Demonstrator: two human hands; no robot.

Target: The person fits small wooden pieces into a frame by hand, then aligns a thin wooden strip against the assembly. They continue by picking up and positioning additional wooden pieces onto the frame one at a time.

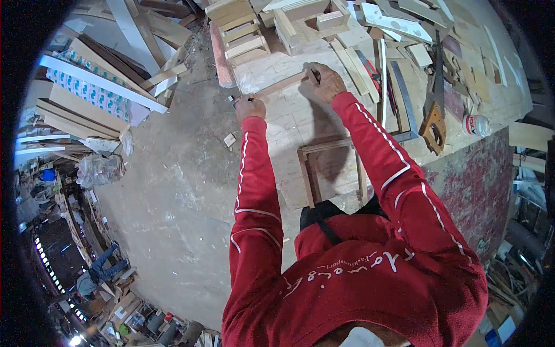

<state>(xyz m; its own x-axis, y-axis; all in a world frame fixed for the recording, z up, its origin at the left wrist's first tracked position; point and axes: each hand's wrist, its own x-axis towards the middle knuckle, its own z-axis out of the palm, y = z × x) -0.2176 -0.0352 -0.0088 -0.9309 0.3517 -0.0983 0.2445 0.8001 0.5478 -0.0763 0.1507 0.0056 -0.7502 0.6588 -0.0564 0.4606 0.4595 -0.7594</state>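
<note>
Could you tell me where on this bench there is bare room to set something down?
Bare bench lies between the wood strip under both hands and the wooden frame. Beyond the hands, stacked blocks crowd it; offcuts and a handsaw fill the side by the right hand.

The scene is lit evenly by soft, fairly bright daylight, and no single source can be made out. A dim shadow is cast by the right arm onto the workbench [289,124], just beside the sleeve. The picture is bent strongly by a fisheye lens: straight boards are curved near the rim, and the corners are swallowed by a black ring. The pale floor [173,191] is slightly washed out. Small bright lamps are seen glaring at the lower left edge, where detail is smeared and soft. The red shirt [370,277] is rendered sharply, and fine detail farther off is lost.
</note>
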